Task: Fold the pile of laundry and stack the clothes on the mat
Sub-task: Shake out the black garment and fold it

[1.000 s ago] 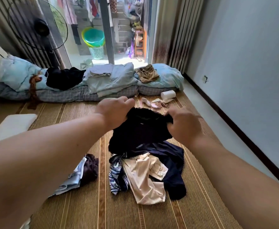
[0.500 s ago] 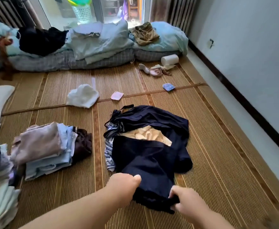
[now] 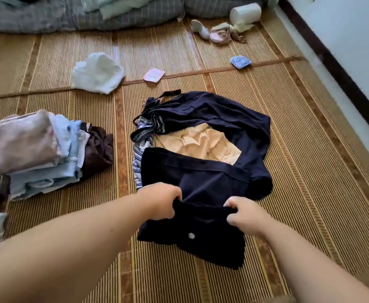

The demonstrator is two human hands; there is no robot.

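Now that you have brought it down from the air, the dark garment lies on the mat, past your fingers. Your left hand and right hand pinch its near fold, ready for folding.

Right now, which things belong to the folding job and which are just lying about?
Job: dark garment held by left hand and right hand; unfolded pile; folded stack; mat.
Lying about: white cloth; white roll; blue scrap; pink scrap.
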